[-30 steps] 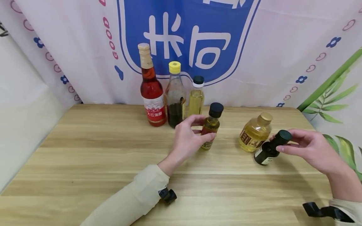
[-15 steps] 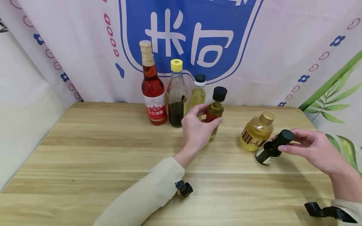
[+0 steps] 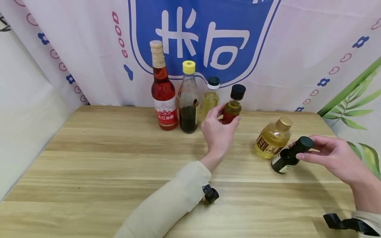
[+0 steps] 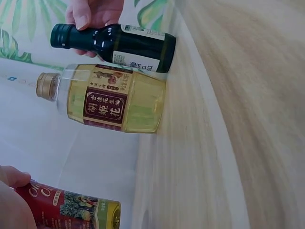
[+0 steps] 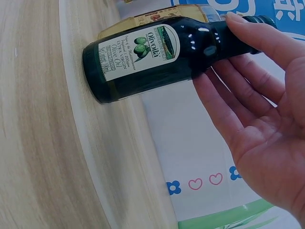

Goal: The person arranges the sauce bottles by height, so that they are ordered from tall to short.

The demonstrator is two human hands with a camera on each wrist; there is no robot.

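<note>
My left hand [image 3: 219,134] grips a small olive oil bottle [image 3: 231,114] with a black cap and red label. In the left wrist view, this bottle's base hangs above the tabletop. My right hand [image 3: 334,158] pinches the neck of a dark green olive oil bottle [image 3: 285,161], thumb on one side and fingers on the other. That bottle's base is on the table, as the right wrist view [image 5: 138,57] suggests. Just left of it stands a squat, clear bottle of yellow oil [image 4: 114,98] with a brown label and gold cap.
Toward the back of the wooden table [image 3: 98,158] stand a tall red vinegar bottle [image 3: 164,96], a yellow-capped bottle with dark liquid [image 3: 188,112] and a dark-capped bottle of pale yellow oil [image 3: 210,100]. A printed curtain [image 3: 98,66] hangs behind them.
My left hand has lifted the red-labelled olive oil bottle and carried it toward the back and right. The right hand keeps its hold on the dark bottle, with little movement. The view has shifted slightly.
</note>
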